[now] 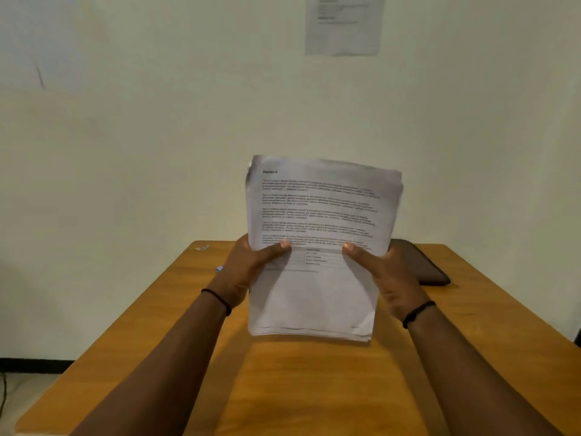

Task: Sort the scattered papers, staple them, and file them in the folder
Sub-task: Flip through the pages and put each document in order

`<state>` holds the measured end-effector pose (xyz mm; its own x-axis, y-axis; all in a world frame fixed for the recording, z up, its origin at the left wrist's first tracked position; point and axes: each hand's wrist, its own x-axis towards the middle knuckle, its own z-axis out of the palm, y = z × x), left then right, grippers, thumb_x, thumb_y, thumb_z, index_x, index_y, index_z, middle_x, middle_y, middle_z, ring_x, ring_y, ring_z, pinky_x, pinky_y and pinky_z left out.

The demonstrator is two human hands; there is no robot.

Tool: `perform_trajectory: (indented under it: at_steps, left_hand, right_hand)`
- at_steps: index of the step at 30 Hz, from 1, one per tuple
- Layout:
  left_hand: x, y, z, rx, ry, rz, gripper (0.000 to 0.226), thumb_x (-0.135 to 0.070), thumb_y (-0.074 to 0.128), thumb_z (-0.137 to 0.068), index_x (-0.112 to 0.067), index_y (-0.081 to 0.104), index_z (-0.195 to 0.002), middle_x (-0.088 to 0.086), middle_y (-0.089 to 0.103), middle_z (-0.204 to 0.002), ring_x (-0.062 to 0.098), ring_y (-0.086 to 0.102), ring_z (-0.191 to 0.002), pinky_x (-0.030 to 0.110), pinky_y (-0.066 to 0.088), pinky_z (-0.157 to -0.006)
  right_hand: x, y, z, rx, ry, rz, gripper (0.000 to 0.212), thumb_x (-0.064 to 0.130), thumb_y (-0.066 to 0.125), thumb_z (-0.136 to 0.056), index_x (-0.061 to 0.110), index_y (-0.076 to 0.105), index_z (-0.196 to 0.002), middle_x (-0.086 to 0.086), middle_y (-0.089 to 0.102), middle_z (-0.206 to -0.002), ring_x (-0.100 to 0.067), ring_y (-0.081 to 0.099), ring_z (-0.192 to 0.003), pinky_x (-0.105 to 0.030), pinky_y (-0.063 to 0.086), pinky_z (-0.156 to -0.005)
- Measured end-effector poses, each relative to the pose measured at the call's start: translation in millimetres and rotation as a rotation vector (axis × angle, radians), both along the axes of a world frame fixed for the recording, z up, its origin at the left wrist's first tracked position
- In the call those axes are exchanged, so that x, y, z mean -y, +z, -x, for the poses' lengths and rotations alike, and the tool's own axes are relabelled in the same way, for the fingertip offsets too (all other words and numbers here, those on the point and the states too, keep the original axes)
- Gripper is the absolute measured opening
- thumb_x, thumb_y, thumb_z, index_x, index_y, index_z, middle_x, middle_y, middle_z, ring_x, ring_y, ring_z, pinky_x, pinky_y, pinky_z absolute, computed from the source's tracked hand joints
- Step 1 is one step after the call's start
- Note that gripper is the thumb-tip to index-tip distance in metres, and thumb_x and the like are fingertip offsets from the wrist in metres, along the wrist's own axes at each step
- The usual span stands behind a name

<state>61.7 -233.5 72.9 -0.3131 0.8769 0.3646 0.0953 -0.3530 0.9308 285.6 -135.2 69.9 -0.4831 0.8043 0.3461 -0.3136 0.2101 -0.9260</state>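
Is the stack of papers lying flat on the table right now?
No, the stack of papers is held upright above the table, with the left hand and right hand each gripping a side.

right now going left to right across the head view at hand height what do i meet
blue scrap → left hand → papers → right hand → folder

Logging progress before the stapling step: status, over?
Left hand and right hand both gripping paper stack, raised above table. Dark folder behind right hand. Stapler not visible.
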Motion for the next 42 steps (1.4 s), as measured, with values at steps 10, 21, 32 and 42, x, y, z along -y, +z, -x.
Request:
perform_trajectory:
  at_steps: [10, 21, 32, 42]
  left_hand:
    - [23, 13, -12, 0.007, 0.017, -0.058, 0.044, -0.023, 0.076, -0.084, -0.009, 0.065, -0.124, 0.007, 0.073, -0.118, 0.028, 0.069, -0.109, 0.039, 0.057, -0.092]
    - [30, 33, -20, 0.020, 0.099, -0.174, 0.034, -0.031, 0.062, -0.089, -0.012, 0.068, -0.117, 0.005, 0.074, -0.110, 0.020, 0.071, -0.099, 0.029, 0.057, -0.080]
    - [29, 48, -28, -0.059, 0.212, -0.266, 0.025, -0.027, 0.051, -0.101, -0.012, 0.070, -0.097, -0.009, 0.072, -0.083, 0.003, 0.066, -0.079, 0.016, 0.052, -0.069]
    - [31, -25, -32, 0.120, 0.063, 0.032, 0.028, -0.026, 0.058, -0.097, -0.010, 0.068, -0.118, 0.007, 0.075, -0.113, 0.028, 0.071, -0.104, 0.037, 0.059, -0.086]
  right_hand:
    - [20, 8, -5, 0.005, -0.030, -0.038, 0.033, 0.019, 0.076, -0.079, 0.010, 0.071, -0.111, -0.005, 0.076, -0.104, -0.023, 0.073, -0.097, -0.032, 0.060, -0.082]
    - [25, 16, -11, -0.003, -0.082, -0.098, 0.031, 0.024, 0.077, -0.075, 0.015, 0.072, -0.104, -0.005, 0.077, -0.101, -0.019, 0.074, -0.091, -0.026, 0.059, -0.074]
    - [23, 3, -17, 0.026, -0.047, -0.067, 0.039, 0.029, 0.077, -0.076, 0.013, 0.072, -0.111, -0.005, 0.076, -0.105, -0.024, 0.073, -0.099, -0.042, 0.057, -0.089]
    - [26, -60, -19, 0.075, 0.002, 0.093, 0.039, 0.013, 0.079, -0.078, 0.011, 0.070, -0.116, -0.006, 0.075, -0.110, -0.024, 0.071, -0.103, -0.037, 0.059, -0.086]
